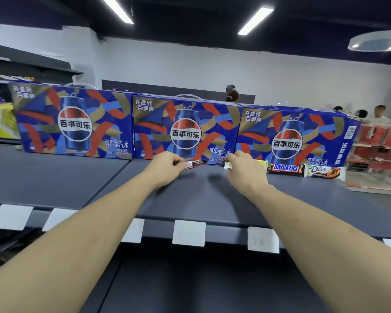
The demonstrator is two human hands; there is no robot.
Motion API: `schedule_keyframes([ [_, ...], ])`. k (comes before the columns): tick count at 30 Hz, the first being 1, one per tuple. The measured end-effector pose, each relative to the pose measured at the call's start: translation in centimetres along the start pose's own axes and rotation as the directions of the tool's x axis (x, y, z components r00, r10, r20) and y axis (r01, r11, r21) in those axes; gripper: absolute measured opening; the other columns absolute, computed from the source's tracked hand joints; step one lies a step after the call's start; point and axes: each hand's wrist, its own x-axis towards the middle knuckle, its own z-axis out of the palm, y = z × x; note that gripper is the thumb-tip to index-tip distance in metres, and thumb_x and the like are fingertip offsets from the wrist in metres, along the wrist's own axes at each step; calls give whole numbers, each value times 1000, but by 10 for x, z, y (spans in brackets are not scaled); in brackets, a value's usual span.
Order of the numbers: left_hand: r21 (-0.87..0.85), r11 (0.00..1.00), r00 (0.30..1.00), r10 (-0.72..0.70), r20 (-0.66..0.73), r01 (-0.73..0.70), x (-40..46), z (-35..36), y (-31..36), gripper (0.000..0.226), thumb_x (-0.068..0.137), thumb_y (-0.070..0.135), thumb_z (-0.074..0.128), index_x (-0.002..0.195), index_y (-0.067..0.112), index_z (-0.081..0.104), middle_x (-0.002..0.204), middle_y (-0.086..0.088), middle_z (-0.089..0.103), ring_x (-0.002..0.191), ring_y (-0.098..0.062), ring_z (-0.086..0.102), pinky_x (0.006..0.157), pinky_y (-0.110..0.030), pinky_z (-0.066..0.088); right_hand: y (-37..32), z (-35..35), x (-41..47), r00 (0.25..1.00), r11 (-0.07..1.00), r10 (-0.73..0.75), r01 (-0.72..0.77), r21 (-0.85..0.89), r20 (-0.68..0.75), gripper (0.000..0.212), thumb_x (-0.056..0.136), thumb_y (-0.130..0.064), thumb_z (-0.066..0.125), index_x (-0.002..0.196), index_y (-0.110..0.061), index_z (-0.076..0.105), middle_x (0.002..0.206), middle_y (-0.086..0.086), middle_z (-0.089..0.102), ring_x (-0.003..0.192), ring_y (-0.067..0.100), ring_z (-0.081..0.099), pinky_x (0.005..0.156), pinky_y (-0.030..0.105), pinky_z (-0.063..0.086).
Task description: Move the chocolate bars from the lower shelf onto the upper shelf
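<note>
Reaching forward over the upper shelf [212,199], both bare arms extend from the bottom of the head view. Left hand [165,169] has its fingers curled round one end of a dark bar [195,163] with a red and white wrapper end; the bar lies flat at the foot of the middle Pepsi box [185,127], whether touching it cannot be told. Right hand [246,169] is clamped on a yellow bar [263,164], its white end showing to the left of the fingers and its yellow end to the right. Just beside that yellow end lies a Snickers bar [286,168], and touching its right end a Dove bar [324,171]; the three form a row along the base of the right Pepsi box [296,136]. A left Pepsi box [75,120] stands on the adjoining shelf section. All three boxes are upright, side by side, fronts facing the camera. White price tags [189,232] sit along the shelf's front edge. Lower shelf [190,285] is visible beneath, dark; its contents cannot be made out. Several people [379,111] appear far off at right, behind red racks [379,141]
</note>
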Motion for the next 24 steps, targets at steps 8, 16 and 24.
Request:
schedule_keyframes([
  [8,192,981,994,8,-109,13,-69,-17,15,28,95,21,59,122,17,64,111,-4,58,100,-23,56,90,-35,45,-28,-21,-42,996,993,-90,90,70,-9,38,91,-12,52,129,-16,54,122,6,55,117,29,49,75,34,43],
  [16,399,910,980,-33,-196,110,-135,-57,-3,46,90,11,63,134,21,54,121,1,47,104,-20,53,85,-37,48,-69,-33,-67,992,986,-123,120,114,20,39,93,-13,50,132,-18,54,126,6,55,117,27,49,79,36,45],
  [24,450,873,956,-54,-289,186,-175,-107,-31,37,93,25,62,128,28,55,114,3,51,93,-21,58,75,-35,48,-141,-39,-62,981,971,-193,189,148,16,39,93,-13,48,131,-17,54,126,6,55,117,26,49,77,37,45],
])
